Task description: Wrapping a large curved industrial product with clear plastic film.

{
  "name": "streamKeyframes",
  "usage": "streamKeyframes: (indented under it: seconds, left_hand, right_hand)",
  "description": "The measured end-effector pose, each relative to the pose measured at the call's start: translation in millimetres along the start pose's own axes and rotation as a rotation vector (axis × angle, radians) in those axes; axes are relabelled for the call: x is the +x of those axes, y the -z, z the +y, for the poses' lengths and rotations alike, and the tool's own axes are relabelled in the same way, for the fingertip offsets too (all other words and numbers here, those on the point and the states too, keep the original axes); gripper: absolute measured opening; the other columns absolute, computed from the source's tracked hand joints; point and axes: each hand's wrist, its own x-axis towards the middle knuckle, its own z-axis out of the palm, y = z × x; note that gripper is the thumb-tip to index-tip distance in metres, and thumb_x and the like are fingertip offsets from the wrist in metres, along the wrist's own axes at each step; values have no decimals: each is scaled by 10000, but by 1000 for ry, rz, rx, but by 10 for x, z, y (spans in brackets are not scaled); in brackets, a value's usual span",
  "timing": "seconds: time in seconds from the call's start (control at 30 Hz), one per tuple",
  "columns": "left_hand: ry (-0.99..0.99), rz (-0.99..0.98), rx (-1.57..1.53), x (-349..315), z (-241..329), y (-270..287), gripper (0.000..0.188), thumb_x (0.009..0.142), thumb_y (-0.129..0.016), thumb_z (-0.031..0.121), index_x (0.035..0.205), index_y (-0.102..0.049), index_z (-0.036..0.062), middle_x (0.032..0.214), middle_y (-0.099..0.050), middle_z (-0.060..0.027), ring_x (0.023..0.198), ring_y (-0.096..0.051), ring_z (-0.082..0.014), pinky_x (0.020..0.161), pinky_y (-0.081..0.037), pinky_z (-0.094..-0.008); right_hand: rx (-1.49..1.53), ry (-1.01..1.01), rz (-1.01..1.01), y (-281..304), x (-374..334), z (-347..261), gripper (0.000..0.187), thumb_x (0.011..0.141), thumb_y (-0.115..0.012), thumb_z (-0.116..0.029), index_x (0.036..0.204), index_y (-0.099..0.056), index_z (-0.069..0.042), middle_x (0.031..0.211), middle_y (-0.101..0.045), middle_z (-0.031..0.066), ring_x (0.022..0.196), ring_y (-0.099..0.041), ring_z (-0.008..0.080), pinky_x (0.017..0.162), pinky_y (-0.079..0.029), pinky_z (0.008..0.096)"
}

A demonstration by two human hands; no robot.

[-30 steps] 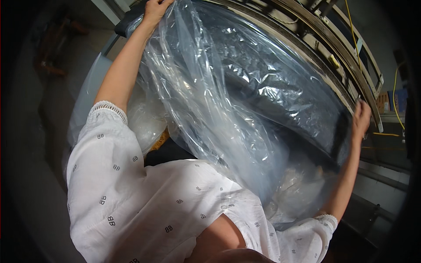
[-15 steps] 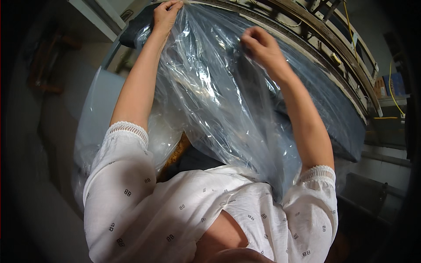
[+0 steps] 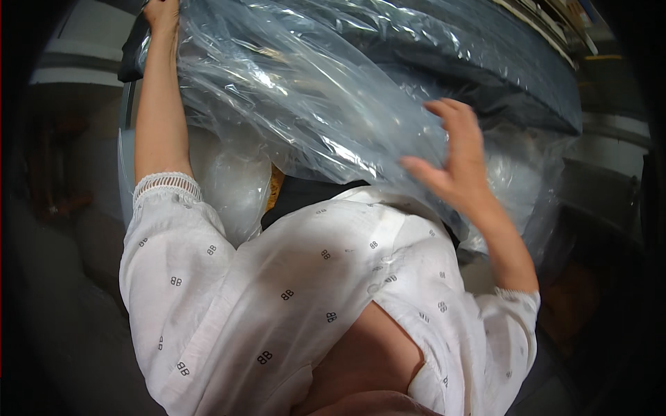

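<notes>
A large sheet of clear plastic film [image 3: 298,90] lies crumpled and shining across the work surface and hangs over its near edge close to my body. At the far left corner my left hand [image 3: 162,14] is closed on the plastic film, with its fingertips partly cut off by the top of the picture. My right hand [image 3: 458,152] is over the right part of the film, thumb and fingers spread, holding nothing. Whether its fingers touch the film I cannot tell. Under the plastic, dark grey material [image 3: 513,62] covers the surface.
Part of a machine frame with rails [image 3: 548,28] runs along the far right side. More loose clear plastic [image 3: 239,180] hangs at the near left, beside a small yellowish-brown patch [image 3: 275,187]. A reddish-brown object [image 3: 69,201] stands in shadow at the far left.
My view has shifted. My left hand keeps hold of the film and appears farther left. My right hand has come down nearer my body and spread from a curled shape; the film lies more sideways.
</notes>
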Motion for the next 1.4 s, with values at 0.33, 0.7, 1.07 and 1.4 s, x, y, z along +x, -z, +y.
streamKeyframes:
  seconds: [0.33, 0.7, 1.07, 1.4]
  left_hand:
    - [4, -41, -24, 249, -449, 270, 258, 774, -685, 201, 933, -661, -1, 874, -655, -68, 777, -583, -107, 719, -447, -205]
    - [-2, -4, 51, 427, -571, 325, 247, 780, -672, 185, 926, -658, -13, 873, -657, -69, 784, -583, -123, 735, -452, -228]
    - [-68, -30, 164, 408, -533, 263, 266, 767, -684, 245, 904, -676, 16, 870, -662, -62, 782, -576, -125, 742, -443, -243]
    - [-109, -41, 209, 441, -646, 435, 272, 812, -638, 244, 963, -660, 19, 947, -656, -63, 860, -578, -135, 806, -428, -242]
  right_hand:
    - [-597, -294, 394, 612, -781, 1285, 144, 639, -494, 31, 744, -554, -47, 789, -558, 62, 799, -540, 279, 678, -439, 352]
    - [219, -466, 367, 497, -1029, 1394, 164, 806, -570, -139, 934, -612, -45, 839, -581, 49, 795, -549, 146, 695, -419, 241]
    - [-483, -76, 538, -201, 262, 1158, 157, 634, -587, -147, 789, -580, -127, 716, -540, 13, 725, -528, 205, 632, -365, 360]
    - [-812, -847, 641, 1782, -1817, 1911, 217, 734, -555, -91, 931, -639, -126, 919, -623, 66, 885, -589, 234, 768, -454, 325]
